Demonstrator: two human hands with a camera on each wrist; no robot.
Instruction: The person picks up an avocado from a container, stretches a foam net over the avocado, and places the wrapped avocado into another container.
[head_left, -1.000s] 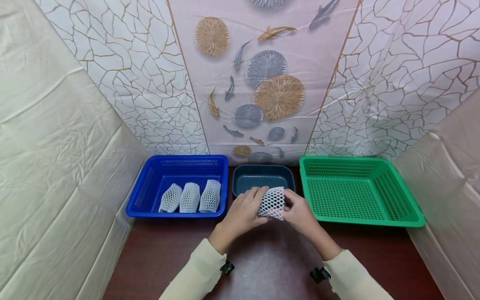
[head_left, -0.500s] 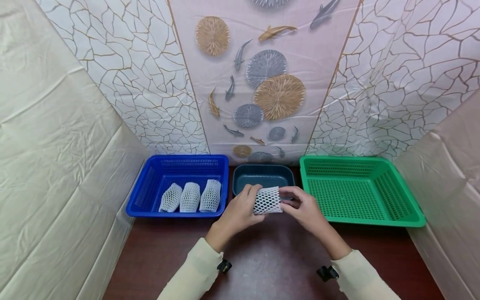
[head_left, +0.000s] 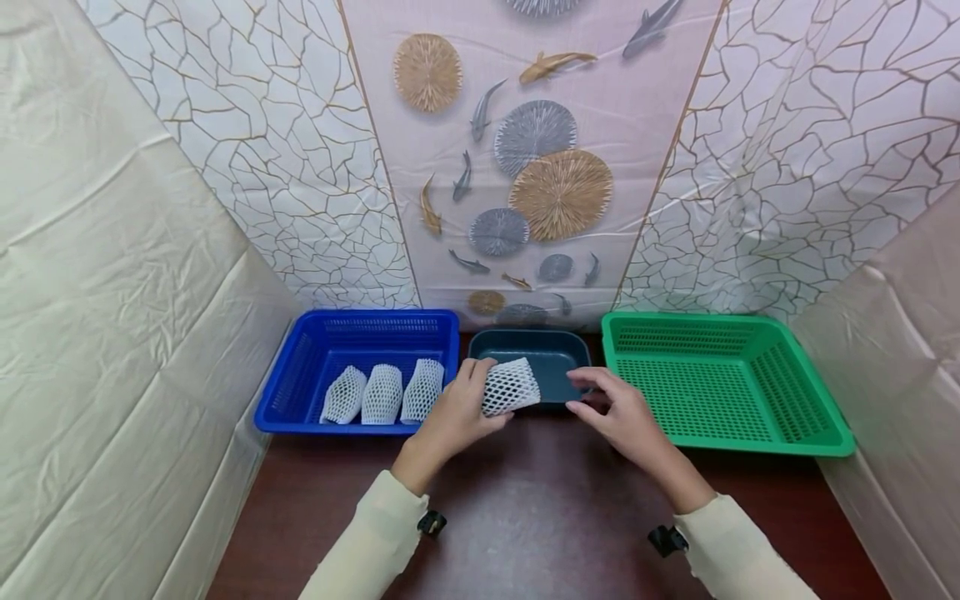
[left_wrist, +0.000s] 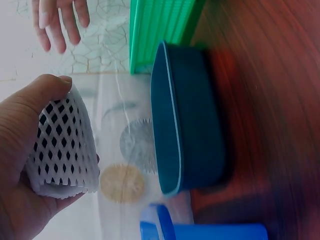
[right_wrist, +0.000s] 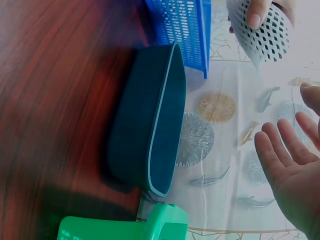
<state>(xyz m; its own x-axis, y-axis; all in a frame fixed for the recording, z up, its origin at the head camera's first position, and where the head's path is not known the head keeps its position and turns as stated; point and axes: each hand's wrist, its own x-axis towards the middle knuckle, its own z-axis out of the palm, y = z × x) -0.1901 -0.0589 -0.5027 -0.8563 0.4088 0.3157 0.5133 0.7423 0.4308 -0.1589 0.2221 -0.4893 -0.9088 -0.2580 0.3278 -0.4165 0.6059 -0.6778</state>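
Observation:
My left hand grips a white foam mesh sleeve, held over the front edge of the dark teal tub. In the left wrist view the thumb lies along the top of the sleeve, and dark shows through its diamond-shaped holes. Apart from it, to the right, is my right hand, thumb and fingers spread and loosely bent with nothing between them. The right wrist view has this hand palm up to the camera, beyond the tub's rim. Three similar foam sleeves lie side by side in the blue basket.
On the right stands a green slotted basket, its mesh floor showing. Both baskets and the tub line the back of the dark red wooden table. Behind them hangs a patterned cloth, and pale cloth walls close in both sides.
My right hand has let go of the sleeve's end and drawn away to the right. My left hand has carried the sleeve leftward, tilting its right end slightly.

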